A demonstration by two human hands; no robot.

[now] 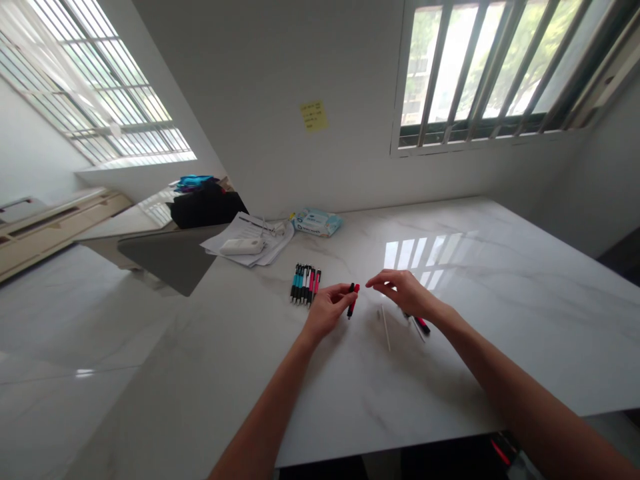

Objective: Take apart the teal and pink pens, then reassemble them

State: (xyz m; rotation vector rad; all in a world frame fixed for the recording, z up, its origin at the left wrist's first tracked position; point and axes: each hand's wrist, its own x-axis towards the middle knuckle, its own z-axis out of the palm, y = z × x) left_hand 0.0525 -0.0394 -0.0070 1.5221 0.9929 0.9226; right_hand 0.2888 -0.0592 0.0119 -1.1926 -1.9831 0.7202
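My left hand [327,310] is closed on a red and black pen [352,305], held nearly upright just above the table between thumb and fingers. Close by on its right, my right hand [403,293] hovers with fingers stretched and slightly bent, and no object shows in them. Below that hand lie a thin white stick like a pen refill [386,328], a second thin white stick [419,331] and a red and black pen part [423,325], partly covered by the hand. To the left of my left hand is a row of several pens [303,285] in blue, white and pink-red with black grips.
At the back of the marble-patterned table [500,287] lie a pack of wipes [317,222], papers [273,248] and a white device [243,247]. A grey panel [170,257] stands at the left edge. A yellow note [314,116] sticks to the wall.
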